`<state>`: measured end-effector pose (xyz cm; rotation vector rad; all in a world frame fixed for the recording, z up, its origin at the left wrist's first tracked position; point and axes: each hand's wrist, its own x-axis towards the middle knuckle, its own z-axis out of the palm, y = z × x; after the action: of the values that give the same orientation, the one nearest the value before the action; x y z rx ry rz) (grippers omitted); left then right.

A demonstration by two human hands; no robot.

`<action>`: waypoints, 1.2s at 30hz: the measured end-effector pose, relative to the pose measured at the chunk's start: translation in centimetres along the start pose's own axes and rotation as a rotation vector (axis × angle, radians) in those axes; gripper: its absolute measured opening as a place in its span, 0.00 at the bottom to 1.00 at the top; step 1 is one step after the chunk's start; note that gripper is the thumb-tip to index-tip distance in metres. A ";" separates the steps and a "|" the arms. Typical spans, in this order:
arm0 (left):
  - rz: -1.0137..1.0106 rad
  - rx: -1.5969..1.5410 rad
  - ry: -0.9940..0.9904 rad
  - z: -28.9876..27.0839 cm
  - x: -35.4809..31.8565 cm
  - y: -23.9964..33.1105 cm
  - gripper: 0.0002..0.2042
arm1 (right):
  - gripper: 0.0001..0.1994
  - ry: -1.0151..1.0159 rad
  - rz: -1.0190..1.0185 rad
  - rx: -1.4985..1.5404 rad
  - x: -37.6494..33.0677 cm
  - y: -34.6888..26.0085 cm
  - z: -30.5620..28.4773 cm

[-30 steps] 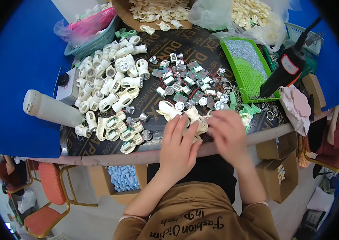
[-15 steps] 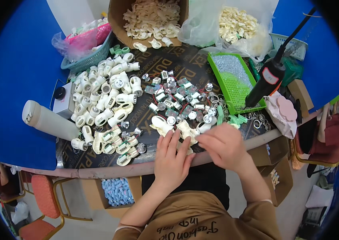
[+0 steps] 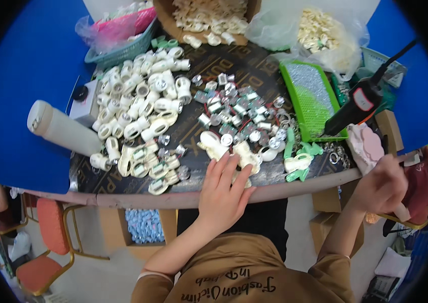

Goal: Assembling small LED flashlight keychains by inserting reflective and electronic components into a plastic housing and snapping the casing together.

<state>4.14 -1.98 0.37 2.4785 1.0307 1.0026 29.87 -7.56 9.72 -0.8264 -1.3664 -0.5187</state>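
Resting left hand [image 3: 222,194] on glossy cream fittings [image 3: 229,151]

Bright even light, sharp centre, dark fisheye-bent rim

The left hand [image 3: 222,191] lies flat at the near edge of the surface [image 3: 138,198], fingers spread and touching cream plastic parts [image 3: 224,147] just at its twelve o'clock. The right hand [image 3: 383,186] is curled at the surface's right corner, well apart at three o'clock; what it grips cannot be told. A heap of white fittings [image 3: 140,103] sits at ten o'clock, small metal pieces [image 3: 236,108] at twelve, a green tray [image 3: 312,98] at one, with a black tool [image 3: 356,106] beside it.
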 end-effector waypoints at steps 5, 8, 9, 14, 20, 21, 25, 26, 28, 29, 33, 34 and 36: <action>0.107 -0.250 0.155 -1.2 -1.4 -0.7 0.12 | 0.09 -0.683 0.003 -0.068 -4.5 -5.0 4.2; 0.030 -0.097 0.227 -3.8 -2.4 -1.5 0.09 | 0.10 -0.747 0.146 0.049 -7.8 -5.2 5.7; -0.044 -0.053 0.246 -4.7 -3.0 -2.1 0.09 | 0.10 -0.763 0.205 0.035 -8.4 -5.5 5.8; -0.396 0.147 0.275 -9.0 -5.0 -4.9 0.12 | 0.09 -0.703 0.362 0.054 -10.1 -6.7 6.7; -0.301 0.225 0.188 -8.8 -5.5 -6.7 0.13 | 0.09 -0.727 0.318 0.093 -10.0 -7.3 7.7; -0.302 0.221 0.185 -8.6 -5.6 -6.7 0.13 | 0.09 -0.726 0.331 0.112 -10.0 -7.6 7.8; -0.285 0.099 0.210 -8.3 -5.9 -6.9 0.12 | 0.09 -0.749 0.371 0.181 -9.6 -8.7 8.0; -0.266 0.066 0.229 -8.3 -6.0 -6.9 0.11 | 0.09 -0.749 0.376 0.179 -9.5 -9.0 8.2; -0.240 -0.004 0.235 -8.0 -6.7 -6.6 0.11 | 0.09 -0.726 0.436 0.214 -9.1 -9.5 8.7; -0.214 -0.074 0.245 -7.7 -6.8 -6.5 0.10 | 0.09 -0.725 0.440 0.212 -9.2 -9.7 9.2; -0.291 -0.148 0.240 -7.1 -6.1 -5.4 0.10 | 0.10 -0.706 0.525 0.289 -9.4 -9.9 10.7; -0.291 -0.150 0.237 -6.9 -5.9 -5.0 0.10 | 0.12 -0.721 0.632 0.312 -9.5 -10.0 10.9; -0.359 -0.422 0.294 -6.3 -5.6 -3.9 0.12 | 0.15 -0.734 0.743 0.331 -9.5 -9.8 10.9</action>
<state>-5.07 -3.28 0.31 1.7706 1.1526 1.3241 13.97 -6.58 2.44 -1.2148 -1.5899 0.6360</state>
